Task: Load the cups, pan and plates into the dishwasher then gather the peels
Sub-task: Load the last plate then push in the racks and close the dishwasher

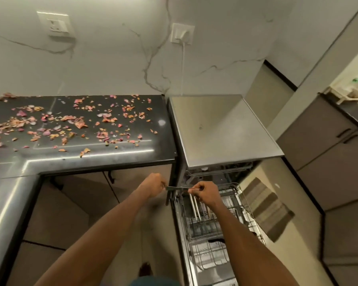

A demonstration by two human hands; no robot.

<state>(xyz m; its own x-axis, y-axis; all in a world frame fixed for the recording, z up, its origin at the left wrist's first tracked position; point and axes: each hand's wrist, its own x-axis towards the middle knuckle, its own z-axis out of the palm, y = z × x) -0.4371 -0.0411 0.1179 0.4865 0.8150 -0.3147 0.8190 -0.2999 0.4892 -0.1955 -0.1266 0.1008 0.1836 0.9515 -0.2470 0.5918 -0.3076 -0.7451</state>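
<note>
Hands [179, 187] above rack [207, 226], peels [70, 122] beyond

- Both hands, left [153, 185] and right [205, 193], curled on a thin flat item [177, 188], one at each end, just above the open dishwasher [221, 129].
- Lower rack [213, 230] pulled out, white plates [194, 207] upright inside.
- Peels [70, 122] scattered across the black counter [161, 147].
- Striped mat [267, 207] on the floor beside the rack.

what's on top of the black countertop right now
Pink and orange peels lie scattered across the black countertop, thickest toward its left side. No cups, pan or plates show on it. Its left end runs out of frame, unseen.
</note>
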